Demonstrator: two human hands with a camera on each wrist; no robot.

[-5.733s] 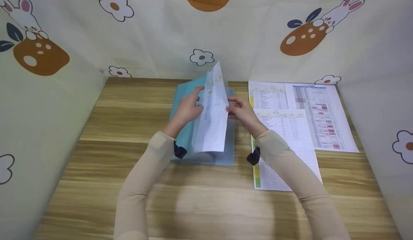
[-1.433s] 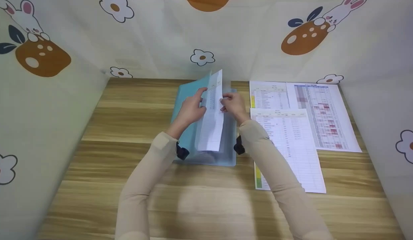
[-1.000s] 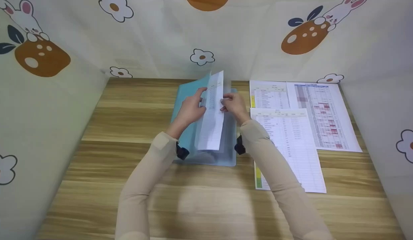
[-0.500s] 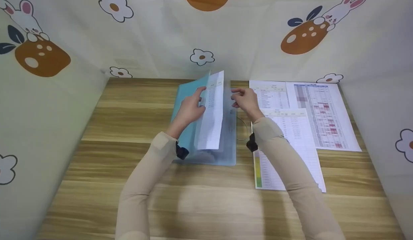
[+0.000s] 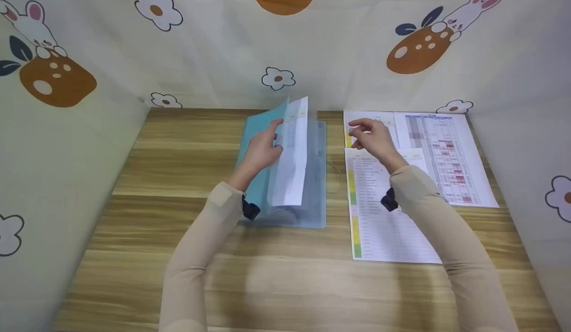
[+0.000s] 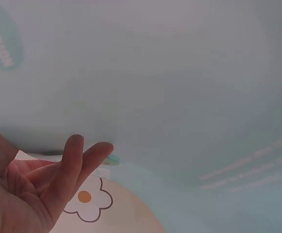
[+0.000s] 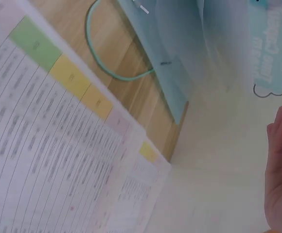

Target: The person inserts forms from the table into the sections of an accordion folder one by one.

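Note:
A blue translucent folder stands partly opened on the wooden table, its left cover raised. White printed sheets rise upright inside it. My left hand holds the raised part, index finger and thumb at the sheets' left side. In the left wrist view, the folder's pale cover fills most of the picture behind the bent fingers. My right hand hangs above the papers on the right, loosely curled with nothing in it. A green elastic cord loops out from the folder's right edge.
Right of the folder lies a printed sheet with a coloured left margin. It overlaps two further printed sheets behind it, one a table with red cells. Patterned cloth walls enclose the table at the back and both sides.
My right hand has let go of the sheets in the folder and moved right, over the loose papers. My left hand has stayed at the folder. The upright sheets stand almost unchanged.

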